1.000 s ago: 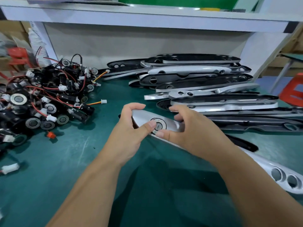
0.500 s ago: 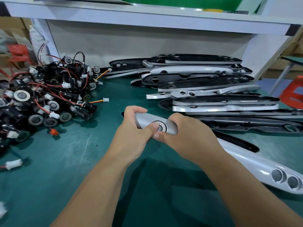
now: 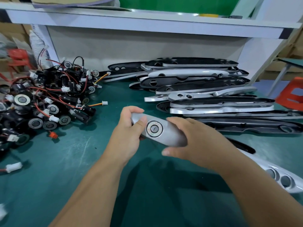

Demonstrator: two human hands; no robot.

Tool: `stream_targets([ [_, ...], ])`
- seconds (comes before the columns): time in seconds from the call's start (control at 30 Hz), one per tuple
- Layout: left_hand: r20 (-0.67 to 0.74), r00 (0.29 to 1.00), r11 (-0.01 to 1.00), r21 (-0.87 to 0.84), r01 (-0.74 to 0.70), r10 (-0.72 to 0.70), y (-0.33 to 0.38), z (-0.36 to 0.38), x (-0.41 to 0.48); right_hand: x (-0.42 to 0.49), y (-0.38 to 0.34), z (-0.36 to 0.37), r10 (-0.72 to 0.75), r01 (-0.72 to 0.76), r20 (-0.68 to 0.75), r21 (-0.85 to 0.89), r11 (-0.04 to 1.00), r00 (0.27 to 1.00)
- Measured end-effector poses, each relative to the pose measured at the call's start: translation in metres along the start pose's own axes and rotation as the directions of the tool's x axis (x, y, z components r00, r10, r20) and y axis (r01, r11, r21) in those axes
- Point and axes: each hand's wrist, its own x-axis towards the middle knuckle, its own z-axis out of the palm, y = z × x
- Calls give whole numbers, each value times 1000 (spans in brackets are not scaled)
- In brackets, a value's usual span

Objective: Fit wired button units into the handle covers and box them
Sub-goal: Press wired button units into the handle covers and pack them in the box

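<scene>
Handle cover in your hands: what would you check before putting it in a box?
1. Button sits in the handle cover's round hole: ok.
2. Left hand and right hand both grip the cover: ok.
3. Wire tucked in underneath: cannot tell, hidden.
4. Box in sight: not ok, none in view.

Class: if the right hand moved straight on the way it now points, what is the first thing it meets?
Probably the left hand: the right hand points left along the handle cover both grip, whose other end the left hand holds.
</scene>
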Motion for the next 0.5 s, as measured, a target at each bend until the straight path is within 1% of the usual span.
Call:
stream_targets([
  [0.07,-49,999,1000,-6,-7,6,-1,-4,2,-16,21,-6,53,-50,47,-81,995,997],
  [0.13,-77,997,1000,-6,-9,9,0,-8,3,-36,49,-12,147,-137,74,-126,983,986],
  [0.17,-78,997,1000,8,-7,7,1,-10,3,-47,62,-14,195,-183,84,-131,974,977],
  [0.23,-35,999,997,78,-16,19,0,-11,3,-67,85,-16,286,-274,90,-128,953,954],
  [0.33,40,999,967,252,-44,35,-1,-5,-1,-89,108,-11,333,-328,26,-123,937,942],
  [0.4,17,999,942,332,-45,42,-2,0,-2,-94,113,-5,314,-325,-87,-183,928,945],
  [0.43,-11,999,939,343,-34,40,-2,2,-3,-95,114,-3,297,-321,-132,-224,920,946],
  [0.5,-47,998,935,355,-19,38,1,3,-3,-95,113,0,266,-309,-181,-281,909,947],
])
